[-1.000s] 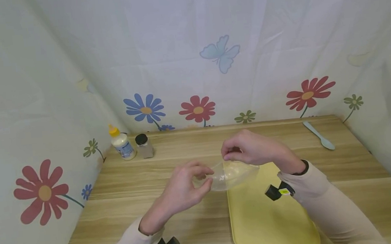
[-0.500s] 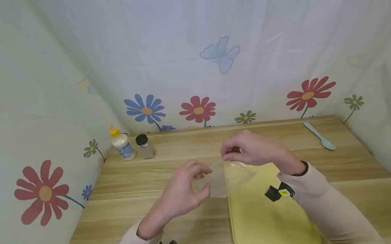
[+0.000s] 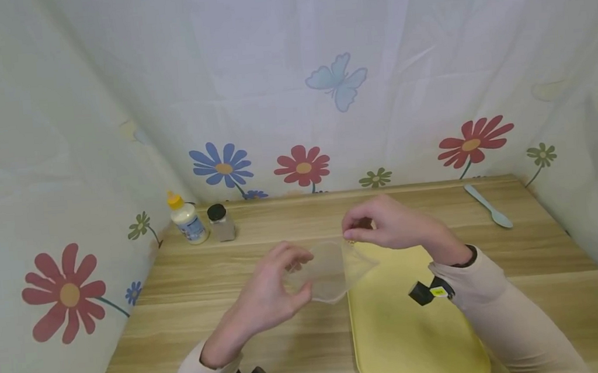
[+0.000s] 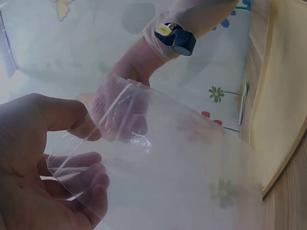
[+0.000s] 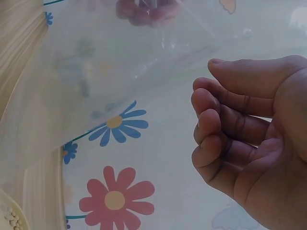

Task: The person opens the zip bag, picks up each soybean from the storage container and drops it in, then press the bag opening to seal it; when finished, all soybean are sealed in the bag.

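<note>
A clear plastic zip bag (image 3: 324, 272) hangs in the air between the two hands. My left hand (image 3: 267, 288) holds it near its zip edge. In the left wrist view the left thumb lies at the zip strip, and the curled fingers (image 4: 98, 179) show through the film. My right hand (image 3: 391, 223) hovers just beyond the bag's far corner. In the right wrist view the right fingers (image 5: 211, 143) are loosely curled, the thumb near the index finger, with no film visible between them. The bag (image 5: 43, 105) passes beside that hand.
A yellow tray (image 3: 395, 343) lies below the right forearm on the wooden table (image 3: 281, 223). At the back left stand a glue bottle (image 3: 188, 221) and a black-capped jar (image 3: 222, 225). A pale blue spoon (image 3: 487, 207) lies back right. Small cream beads (image 5: 13, 220) show near a rim.
My left hand has moved a little left, and the bag has shifted left and turned flatter toward the head camera. The right hand has moved slightly right and up.
</note>
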The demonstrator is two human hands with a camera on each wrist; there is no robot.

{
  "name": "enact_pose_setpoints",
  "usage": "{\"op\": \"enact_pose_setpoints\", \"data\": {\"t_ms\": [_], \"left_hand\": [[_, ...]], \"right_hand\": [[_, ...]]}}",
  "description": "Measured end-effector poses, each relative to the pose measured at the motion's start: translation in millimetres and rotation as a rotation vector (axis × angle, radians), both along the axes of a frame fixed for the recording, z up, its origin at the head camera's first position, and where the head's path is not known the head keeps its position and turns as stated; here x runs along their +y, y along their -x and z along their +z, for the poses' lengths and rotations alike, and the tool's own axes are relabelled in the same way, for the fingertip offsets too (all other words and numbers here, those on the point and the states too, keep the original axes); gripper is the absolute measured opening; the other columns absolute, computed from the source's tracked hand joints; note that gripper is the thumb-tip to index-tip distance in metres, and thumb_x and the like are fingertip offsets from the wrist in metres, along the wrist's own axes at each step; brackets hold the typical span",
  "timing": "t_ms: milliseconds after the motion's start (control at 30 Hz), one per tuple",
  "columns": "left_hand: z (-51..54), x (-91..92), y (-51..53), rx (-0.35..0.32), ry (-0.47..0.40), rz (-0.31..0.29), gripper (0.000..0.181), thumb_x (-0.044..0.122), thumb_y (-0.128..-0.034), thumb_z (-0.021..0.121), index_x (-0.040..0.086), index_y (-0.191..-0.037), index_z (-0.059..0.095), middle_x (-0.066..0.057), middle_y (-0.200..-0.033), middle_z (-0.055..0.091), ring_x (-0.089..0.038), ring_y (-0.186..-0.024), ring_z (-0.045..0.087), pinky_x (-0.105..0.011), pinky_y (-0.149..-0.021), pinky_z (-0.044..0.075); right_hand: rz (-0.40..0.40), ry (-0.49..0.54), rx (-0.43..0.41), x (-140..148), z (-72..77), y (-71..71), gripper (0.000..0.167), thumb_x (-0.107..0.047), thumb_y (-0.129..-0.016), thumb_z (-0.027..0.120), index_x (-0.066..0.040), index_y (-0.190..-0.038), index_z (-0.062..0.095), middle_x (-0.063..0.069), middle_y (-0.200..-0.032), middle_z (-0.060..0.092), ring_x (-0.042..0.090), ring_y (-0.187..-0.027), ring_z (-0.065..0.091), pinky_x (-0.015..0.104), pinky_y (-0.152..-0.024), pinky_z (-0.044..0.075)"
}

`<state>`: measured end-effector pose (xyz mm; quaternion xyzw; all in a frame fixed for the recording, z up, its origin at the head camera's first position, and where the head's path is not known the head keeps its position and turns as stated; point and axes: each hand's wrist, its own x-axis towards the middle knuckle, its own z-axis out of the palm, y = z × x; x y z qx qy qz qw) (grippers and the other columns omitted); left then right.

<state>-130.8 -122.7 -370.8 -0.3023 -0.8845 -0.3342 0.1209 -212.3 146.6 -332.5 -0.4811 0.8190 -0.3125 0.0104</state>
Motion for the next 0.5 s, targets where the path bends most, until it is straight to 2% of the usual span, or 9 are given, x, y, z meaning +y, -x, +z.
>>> {"op": "enact_pose_setpoints", "data": {"t_ms": [167, 500], "left_hand": [[10.8, -11.6, -6.5, 0.004, -0.01, 0.008, 0.038, 0.011, -0.0728, 0.078, 0.012, -0.109, 0.066, 0.006, -0.101, 0.061, -0.006, -0.088, 0.056, -0.025, -0.076, 0.052], [35.1, -28.9, -30.2, -0.004, -0.01, -0.026, 0.035, 0.013, -0.0749, 0.077, 0.014, -0.108, 0.066, 0.007, -0.097, 0.061, -0.005, -0.084, 0.055, -0.024, -0.075, 0.051]], "right_hand": [[-0.016, 0.012, 0.015, 2, 0.2, -0.5, 0.004, -0.017, -0.092, 0.067, -0.018, -0.091, 0.07, -0.012, -0.082, 0.065, 0.003, -0.068, 0.055, 0.025, -0.062, 0.05], [-0.018, 0.012, 0.024, 4, -0.8, -2.3, 0.004, -0.015, -0.092, 0.067, -0.018, -0.091, 0.07, -0.014, -0.08, 0.063, 0.002, -0.067, 0.054, 0.024, -0.061, 0.05]]}}
